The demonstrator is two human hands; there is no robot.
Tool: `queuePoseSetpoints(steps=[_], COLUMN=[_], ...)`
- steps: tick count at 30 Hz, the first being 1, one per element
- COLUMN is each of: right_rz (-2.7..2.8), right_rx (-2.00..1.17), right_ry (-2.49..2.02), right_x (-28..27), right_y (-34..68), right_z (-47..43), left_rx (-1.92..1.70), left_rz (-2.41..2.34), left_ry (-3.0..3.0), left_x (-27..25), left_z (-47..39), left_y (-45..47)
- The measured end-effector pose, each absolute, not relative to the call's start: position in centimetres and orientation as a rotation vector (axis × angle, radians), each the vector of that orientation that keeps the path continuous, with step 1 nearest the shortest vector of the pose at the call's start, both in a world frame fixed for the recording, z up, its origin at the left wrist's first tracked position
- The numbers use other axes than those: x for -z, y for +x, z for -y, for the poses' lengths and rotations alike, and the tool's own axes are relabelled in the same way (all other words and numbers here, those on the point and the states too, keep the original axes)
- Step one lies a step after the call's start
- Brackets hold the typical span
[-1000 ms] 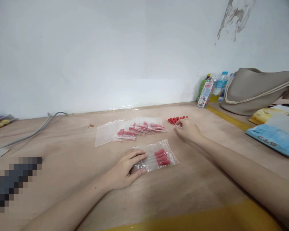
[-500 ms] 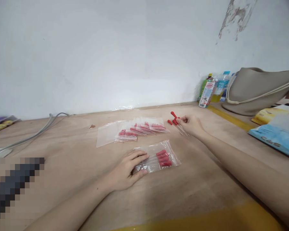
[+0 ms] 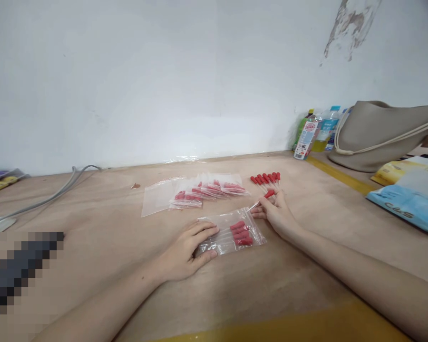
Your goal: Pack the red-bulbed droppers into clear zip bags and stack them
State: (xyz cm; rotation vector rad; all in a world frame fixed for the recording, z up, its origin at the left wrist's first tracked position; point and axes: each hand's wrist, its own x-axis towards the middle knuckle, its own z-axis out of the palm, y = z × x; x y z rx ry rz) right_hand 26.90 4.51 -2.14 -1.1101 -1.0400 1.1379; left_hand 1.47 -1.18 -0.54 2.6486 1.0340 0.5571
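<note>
Left hand (image 3: 187,249) resting, right hand (image 3: 280,216) pinching

Left: palm down, fingers loosely spread on a clear plastic zip bag (image 3: 234,217). Right: fingers pinching a red-bulbed clear dropper (image 3: 269,194), stem at the bag's mouth. Behind, fanned translucent plastic bags (image 3: 207,179) contain red-bulbed items; the zip bag shows four red bulbs.

The left hand (image 3: 187,248) covers one end of the flat, clear plastic zip bag (image 3: 239,216), hiding the tips of the stems inside. Fingers of the right hand (image 3: 276,211) mask part of the slim, red-bulbed dropper (image 3: 269,194). Translucent overlapping bags (image 3: 207,190) obscure one another's red contents. The soft grey-beige bag (image 3: 381,130) runs off the right edge; the dark, pixelated object (image 3: 24,273) at the left edge is unidentifiable.
</note>
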Motion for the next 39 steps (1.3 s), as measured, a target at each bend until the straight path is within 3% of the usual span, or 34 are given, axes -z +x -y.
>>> queuePoseSetpoints(steps=[17, 26, 32, 39], right_rz=[1.408, 1.485, 1.555, 1.534], right_rx=[-1.448, -1.058, -1.224, -1.117], right_ry=[-1.088, -1.252, -1.160, -1.316], right_x=[1.9, 3.3, 3.0, 2.0], right_y=[28.1, 26.2, 26.4, 26.9], right_z=[-3.2, -4.3, -4.2, -4.5], left_rx=[-0.557, -0.546, -0.530, -0.515], left_rz=[-1.081, -1.065, -1.082, -1.075], left_ry=[2.623, 2.647, 2.646, 2.637], left_x=[0.6, 0.4, 0.4, 0.4], left_z=[1.3, 1.3, 1.3, 1.2], left_y=[1.4, 1.6, 1.6, 1.5])
